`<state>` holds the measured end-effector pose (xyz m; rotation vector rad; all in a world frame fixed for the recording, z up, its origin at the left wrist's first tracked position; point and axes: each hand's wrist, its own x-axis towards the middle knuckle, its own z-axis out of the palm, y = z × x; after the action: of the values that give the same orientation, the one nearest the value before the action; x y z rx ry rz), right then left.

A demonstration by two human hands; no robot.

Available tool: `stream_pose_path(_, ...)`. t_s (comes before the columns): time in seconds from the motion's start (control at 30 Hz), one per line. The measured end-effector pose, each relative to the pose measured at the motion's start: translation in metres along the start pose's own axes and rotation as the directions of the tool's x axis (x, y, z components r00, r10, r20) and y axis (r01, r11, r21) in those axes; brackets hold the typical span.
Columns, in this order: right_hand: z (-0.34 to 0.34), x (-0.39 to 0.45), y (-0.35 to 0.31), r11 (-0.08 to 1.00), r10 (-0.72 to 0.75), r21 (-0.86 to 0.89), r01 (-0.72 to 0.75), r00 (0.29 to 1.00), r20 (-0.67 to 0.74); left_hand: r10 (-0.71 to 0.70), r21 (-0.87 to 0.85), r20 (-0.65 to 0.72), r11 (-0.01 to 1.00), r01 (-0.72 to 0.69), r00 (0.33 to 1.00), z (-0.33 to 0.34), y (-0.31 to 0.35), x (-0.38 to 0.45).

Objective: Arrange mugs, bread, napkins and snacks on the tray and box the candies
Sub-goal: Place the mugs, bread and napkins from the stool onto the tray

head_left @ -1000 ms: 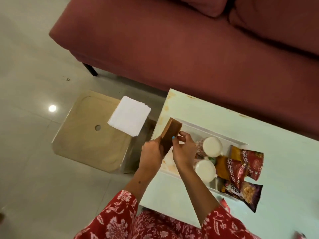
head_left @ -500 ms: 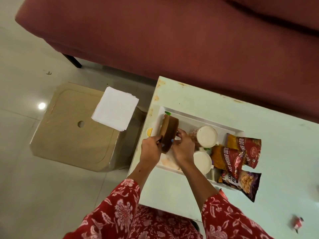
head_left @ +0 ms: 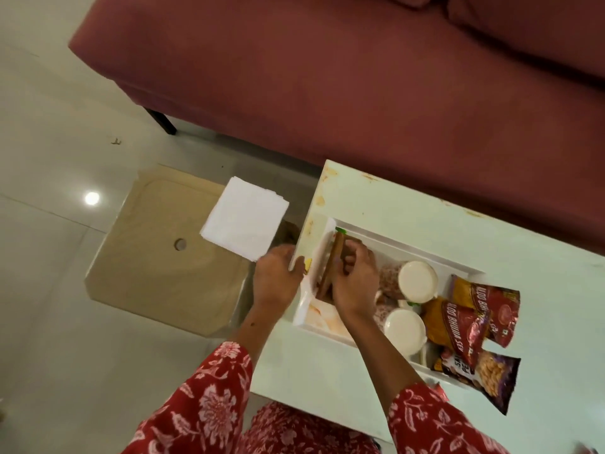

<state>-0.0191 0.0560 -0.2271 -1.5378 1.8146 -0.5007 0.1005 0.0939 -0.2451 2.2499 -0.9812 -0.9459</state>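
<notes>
A white tray (head_left: 389,239) lies on the pale table. Brown bread (head_left: 331,262) stands on edge at the tray's left end, with my right hand (head_left: 355,278) closed over it. My left hand (head_left: 278,280) hovers at the table's left edge beside the tray, fingers loosely curled and holding nothing. Two mugs with white lids (head_left: 417,281) (head_left: 404,329) stand in the tray's middle. Snack packets (head_left: 474,309) fill its right end, and a purple one (head_left: 484,375) overhangs the rim. White napkins (head_left: 245,222) lie stacked on a beige stool.
The beige stool (head_left: 157,253) stands on the tiled floor left of the table (head_left: 540,290). A dark red sofa (head_left: 360,77) runs along the far side. A red wrapper (head_left: 440,393) peeks out by my right sleeve.
The bread went from held up above the tray down into its left end. My left hand came off the bread and drew back to the table edge.
</notes>
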Motion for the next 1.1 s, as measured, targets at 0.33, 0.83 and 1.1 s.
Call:
stream_pose_path(0.33, 0.108, 0.037, -0.06, 0.905, 0.34, 0.094, -0.414, 0.84, 0.424, -0.224, 0.227, -0.213, 0.935, 0.271, 0.951, -0.08, -0.061, 0.109)
stream_pose_path(0.83, 0.127, 0.029, -0.073, 0.801, 0.475, 0.162, -0.576, 0.777, 0.412, -0.398, -0.034, -0.026, 0.917, 0.397, 0.917, -0.074, -0.06, 0.097)
stream_pose_path(1.1, 0.052, -0.009, -0.058, 0.911, 0.363, 0.085, -0.403, 0.884, 0.296, -0.24, -0.145, 0.138, 0.955, 0.259, 0.961, -0.054, -0.008, 0.027)
